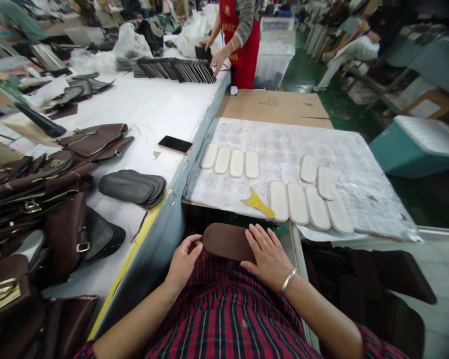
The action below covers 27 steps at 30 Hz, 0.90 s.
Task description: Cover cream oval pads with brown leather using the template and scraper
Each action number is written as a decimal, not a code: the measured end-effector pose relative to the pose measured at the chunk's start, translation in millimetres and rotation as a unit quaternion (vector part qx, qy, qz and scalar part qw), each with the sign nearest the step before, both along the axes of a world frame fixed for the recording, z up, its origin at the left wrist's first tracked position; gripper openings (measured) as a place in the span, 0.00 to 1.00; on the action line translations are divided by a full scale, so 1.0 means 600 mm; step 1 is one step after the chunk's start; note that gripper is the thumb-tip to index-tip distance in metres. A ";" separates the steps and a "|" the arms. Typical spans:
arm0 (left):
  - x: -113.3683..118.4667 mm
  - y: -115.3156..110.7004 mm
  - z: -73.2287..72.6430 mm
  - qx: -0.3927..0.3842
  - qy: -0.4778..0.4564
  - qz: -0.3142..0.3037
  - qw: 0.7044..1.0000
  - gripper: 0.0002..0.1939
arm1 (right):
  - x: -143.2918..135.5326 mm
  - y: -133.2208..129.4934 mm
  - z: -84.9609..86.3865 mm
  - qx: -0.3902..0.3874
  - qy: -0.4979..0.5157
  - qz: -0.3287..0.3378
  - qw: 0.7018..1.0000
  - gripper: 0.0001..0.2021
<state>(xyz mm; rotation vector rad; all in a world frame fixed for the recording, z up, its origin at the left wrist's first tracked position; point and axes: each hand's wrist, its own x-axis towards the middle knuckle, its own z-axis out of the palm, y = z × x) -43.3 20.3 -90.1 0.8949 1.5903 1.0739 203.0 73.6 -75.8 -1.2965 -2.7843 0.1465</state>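
A brown oval leather piece (226,241) is held level just above my lap, below the near edge of the work board. My left hand (186,257) pinches its left end between thumb and fingers. Across the right end lies my right hand (267,253), its fingers stretched out over the top face and the thumb at the near edge. On the board (374,174) beyond are several white oval pieces (237,163) in groups, with a yellow forked tool (258,203) near the front edge.
Left, a white table (160,109) bears brown bags (65,224), dark oval pieces (132,187) and a phone (175,144). At right a bin holds dark brown pieces (374,294). A person in a red apron (243,50) handles a row of black pieces (175,70).
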 end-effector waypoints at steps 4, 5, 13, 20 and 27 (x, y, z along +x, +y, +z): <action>-0.001 -0.007 -0.008 0.009 -0.002 -0.009 1.000 0.19 | -0.010 -0.006 -0.006 0.024 -0.009 0.008 1.000 0.38; -0.001 -0.008 -0.011 0.018 0.022 -0.020 0.999 0.22 | -0.013 -0.008 -0.006 0.027 -0.010 0.009 1.000 0.38; 0.008 -0.003 -0.048 0.075 0.060 -0.108 0.990 0.41 | -0.052 -0.016 0.000 0.028 -0.004 0.041 0.999 0.39; 0.006 0.002 -0.058 0.063 0.068 -0.117 0.989 0.38 | -0.069 -0.012 -0.004 0.009 -0.005 0.025 1.000 0.40; 0.006 -0.001 -0.057 0.036 0.059 -0.129 0.989 0.38 | -0.084 -0.006 0.000 -0.004 0.008 0.021 1.000 0.38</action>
